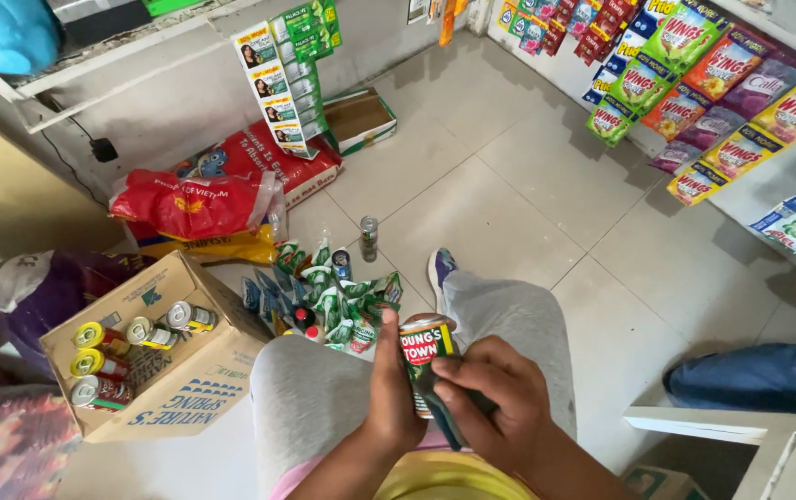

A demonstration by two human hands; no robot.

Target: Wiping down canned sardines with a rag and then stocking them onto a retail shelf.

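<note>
Over my lap, my left hand [396, 389] clasped the green food can [423, 356] by its wall; my right hand [490, 398] pinched a dark marker-like tool [442, 417] against it. Rigid, smooth, probably weighty.

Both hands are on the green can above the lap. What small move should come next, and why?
Probably lower the green cylindrical metal can into the open cardboard box at the person's left. The left hand grips the can upright, while the right hand presses a dark tool against its side. Several similar cans already lie in that box.
</note>
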